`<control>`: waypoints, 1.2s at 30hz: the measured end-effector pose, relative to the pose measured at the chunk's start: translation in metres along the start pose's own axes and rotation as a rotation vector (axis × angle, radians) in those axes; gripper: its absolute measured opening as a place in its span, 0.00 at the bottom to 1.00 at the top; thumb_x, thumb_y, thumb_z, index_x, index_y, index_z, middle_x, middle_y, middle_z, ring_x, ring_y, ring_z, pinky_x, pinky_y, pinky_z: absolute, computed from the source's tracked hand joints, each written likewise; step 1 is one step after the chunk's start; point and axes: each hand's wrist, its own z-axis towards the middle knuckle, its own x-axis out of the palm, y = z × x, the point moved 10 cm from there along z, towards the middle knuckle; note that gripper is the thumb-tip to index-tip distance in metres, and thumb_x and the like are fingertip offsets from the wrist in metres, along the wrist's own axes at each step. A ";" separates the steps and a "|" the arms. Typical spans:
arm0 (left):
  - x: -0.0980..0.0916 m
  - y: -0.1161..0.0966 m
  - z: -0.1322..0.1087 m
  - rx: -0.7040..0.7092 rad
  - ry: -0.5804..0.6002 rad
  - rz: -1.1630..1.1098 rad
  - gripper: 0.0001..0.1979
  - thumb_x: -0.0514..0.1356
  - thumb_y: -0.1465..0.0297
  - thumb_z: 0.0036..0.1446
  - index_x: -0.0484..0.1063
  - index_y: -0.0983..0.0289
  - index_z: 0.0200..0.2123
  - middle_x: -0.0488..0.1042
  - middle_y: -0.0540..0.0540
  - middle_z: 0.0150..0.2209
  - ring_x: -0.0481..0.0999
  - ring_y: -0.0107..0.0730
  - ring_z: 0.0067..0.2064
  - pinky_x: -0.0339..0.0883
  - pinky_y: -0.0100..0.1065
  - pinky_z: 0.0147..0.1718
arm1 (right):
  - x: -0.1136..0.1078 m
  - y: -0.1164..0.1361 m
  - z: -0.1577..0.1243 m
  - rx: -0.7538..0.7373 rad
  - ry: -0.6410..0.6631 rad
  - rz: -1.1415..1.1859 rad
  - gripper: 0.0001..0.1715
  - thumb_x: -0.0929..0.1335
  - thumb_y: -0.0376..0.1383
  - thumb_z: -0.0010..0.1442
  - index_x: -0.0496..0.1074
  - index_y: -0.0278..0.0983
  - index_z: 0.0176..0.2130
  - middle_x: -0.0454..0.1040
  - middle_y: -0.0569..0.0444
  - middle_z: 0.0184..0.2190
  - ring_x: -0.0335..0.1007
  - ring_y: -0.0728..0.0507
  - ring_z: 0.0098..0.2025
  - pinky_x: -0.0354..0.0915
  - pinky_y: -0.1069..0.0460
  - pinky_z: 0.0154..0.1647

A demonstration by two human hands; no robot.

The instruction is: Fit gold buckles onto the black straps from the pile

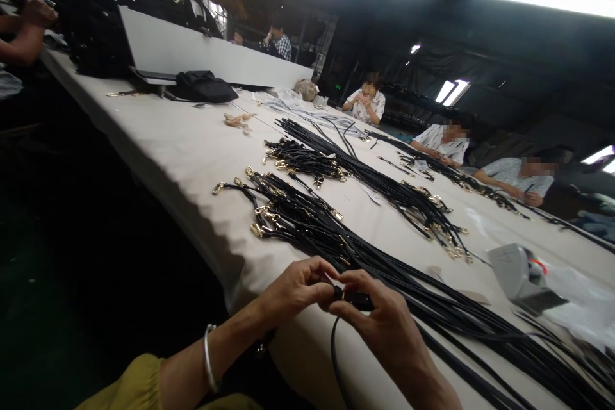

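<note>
Between my two hands is a black strap (358,299) with a bit of gold metal at the join, held just over the table's near edge. My left hand (307,285) pinches one end, thumb against fingers. From the other side my right hand (379,307) closes on the strap, its fingertips almost touching the left ones. A loose length of strap hangs down below the hands. Right beyond them lies a long bundle of black straps (307,230) with gold clasps at the far end. The fingers partly hide the join.
More black straps (379,179) and a heap of short clasped straps (307,160) lie farther along the cloth-covered table (192,160). A grey tape dispenser (516,275) stands at right. Black bags (204,86) lie at far left. Several people sit around the table.
</note>
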 end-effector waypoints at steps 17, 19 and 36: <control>0.025 0.010 -0.003 -0.112 0.238 0.109 0.20 0.58 0.53 0.60 0.68 0.67 0.30 0.74 0.53 0.27 0.73 0.28 0.28 0.63 0.26 0.28 | 0.015 0.028 0.004 -0.049 0.254 -0.094 0.06 0.72 0.35 0.56 0.79 0.45 0.28 0.79 0.60 0.29 0.73 0.44 0.33 0.61 0.52 0.39; 0.020 0.013 -0.008 -0.144 0.244 0.013 0.21 0.58 0.53 0.60 0.67 0.67 0.30 0.75 0.55 0.27 0.74 0.28 0.27 0.64 0.26 0.27 | 0.008 0.020 0.006 0.005 0.269 0.006 0.03 0.72 0.35 0.55 0.79 0.42 0.30 0.78 0.59 0.28 0.72 0.46 0.32 0.61 0.54 0.36; -0.122 -0.027 -0.029 -0.221 -0.032 0.460 0.15 0.63 0.61 0.53 0.60 0.63 0.30 0.74 0.50 0.22 0.56 0.19 0.16 0.45 0.21 0.14 | 0.012 -0.112 -0.042 0.501 0.191 0.431 0.38 0.61 0.66 0.55 0.70 0.34 0.26 0.48 0.63 0.14 0.40 0.53 0.16 0.41 0.56 0.16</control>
